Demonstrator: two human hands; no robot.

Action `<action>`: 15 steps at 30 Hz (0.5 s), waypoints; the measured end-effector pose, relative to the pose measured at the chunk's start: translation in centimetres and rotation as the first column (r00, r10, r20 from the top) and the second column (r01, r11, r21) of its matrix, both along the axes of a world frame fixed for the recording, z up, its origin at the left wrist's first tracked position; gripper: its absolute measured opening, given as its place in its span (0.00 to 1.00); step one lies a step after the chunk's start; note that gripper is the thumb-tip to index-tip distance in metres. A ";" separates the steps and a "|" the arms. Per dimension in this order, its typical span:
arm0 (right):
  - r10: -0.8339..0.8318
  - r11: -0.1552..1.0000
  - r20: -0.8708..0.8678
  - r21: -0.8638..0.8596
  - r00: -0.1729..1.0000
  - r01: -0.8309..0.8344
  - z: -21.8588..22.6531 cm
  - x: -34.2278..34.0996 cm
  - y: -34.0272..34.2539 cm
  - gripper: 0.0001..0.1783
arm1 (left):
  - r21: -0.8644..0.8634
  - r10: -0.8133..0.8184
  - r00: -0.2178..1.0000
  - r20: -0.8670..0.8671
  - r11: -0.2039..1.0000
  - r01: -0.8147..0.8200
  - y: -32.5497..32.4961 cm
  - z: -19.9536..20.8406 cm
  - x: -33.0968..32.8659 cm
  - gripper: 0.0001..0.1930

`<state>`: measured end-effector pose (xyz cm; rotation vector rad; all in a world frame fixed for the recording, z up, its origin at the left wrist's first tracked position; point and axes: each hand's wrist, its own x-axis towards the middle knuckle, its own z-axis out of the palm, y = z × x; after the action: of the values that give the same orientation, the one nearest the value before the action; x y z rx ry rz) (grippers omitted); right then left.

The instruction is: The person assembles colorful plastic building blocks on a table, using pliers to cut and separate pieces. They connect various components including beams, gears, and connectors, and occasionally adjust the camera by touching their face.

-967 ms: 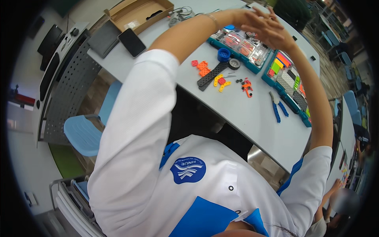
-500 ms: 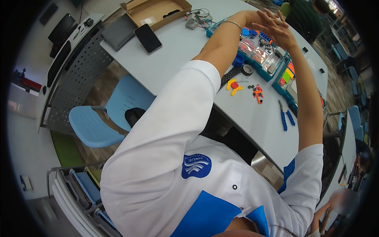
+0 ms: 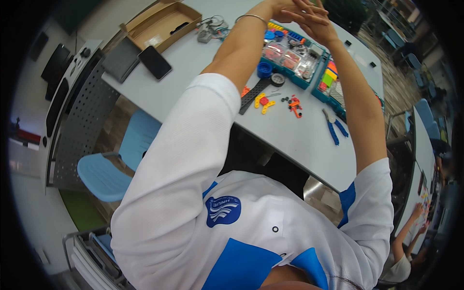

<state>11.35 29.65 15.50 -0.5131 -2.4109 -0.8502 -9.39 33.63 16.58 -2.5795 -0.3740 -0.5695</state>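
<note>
Many bright colours over a pale grey table [image 3: 304, 140]

Close by the left hand [image 3: 281, 9], I notice a teal case [image 3: 292, 77]. Nearer to the body than this hand lie a blue cup-shaped part [image 3: 264, 70], a black strip [image 3: 254, 95] dotted with holes, yellow connectors [image 3: 267, 108] and blue-handled pliers [image 3: 333, 132]. The shirt [image 3: 304, 212] is white, its collar [image 3: 246, 263] blue.

Smooth, matt table [image 3: 309, 150] here, and the phone [image 3: 155, 63] gleams like glossy glass! The box [image 3: 152, 26], that's dull cardboard; the case [image 3: 300, 81], smooth plastic. Pliers [image 3: 332, 121] now: metal head, plastic grips [image 3: 332, 133]. There's the bracelet [image 3: 250, 16], shiny metal, then a satin plastic chair [image 3: 104, 176] and a softly creased cloth shirt [image 3: 188, 145].
</note>
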 end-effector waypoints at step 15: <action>-0.213 0.966 0.031 0.155 0.977 0.206 0.1 0.4 -0.6 0.26 | -0.152 0.193 0.957 -0.215 0.962 -0.228 -2.1 1.8 0.9 0.57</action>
<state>11.78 29.10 15.56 -0.7041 -2.3396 -1.1375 -8.45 31.49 18.38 -2.6865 -0.6472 -0.2076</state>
